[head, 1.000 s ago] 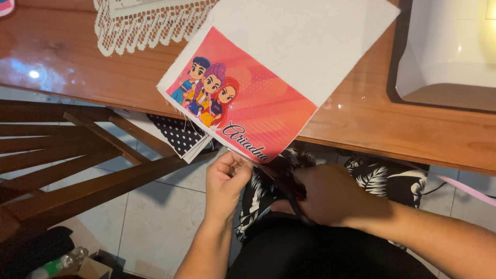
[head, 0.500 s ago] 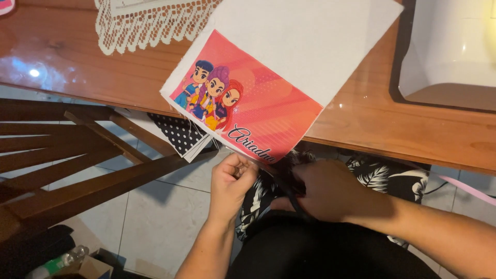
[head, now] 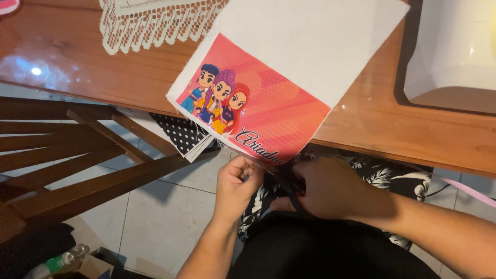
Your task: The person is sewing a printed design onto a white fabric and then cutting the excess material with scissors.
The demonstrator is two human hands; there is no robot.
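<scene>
- Two hands: the left hand (head: 235, 186) pinches the lower edge of one printed sheet (head: 289, 77); the right hand (head: 330, 188) grips dark scissors (head: 289, 188) at that edge.
- The sheet overhangs one wooden table (head: 77, 62) and shows three cartoon figures (head: 217, 98).
- One lace doily (head: 155, 20) lies beyond; one wooden chair (head: 67, 155) stands left.

Bare forearms, no sleeves, black lap garment, black-and-white leaf-print fabric

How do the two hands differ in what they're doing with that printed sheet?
The left hand pinches the printed sheet at its lower edge with the fingertips; the right hand grips dark scissors instead. The left comes up from below, the right reaches in from the side. Both meet at the sheet's near edge, below the wooden table.
</scene>
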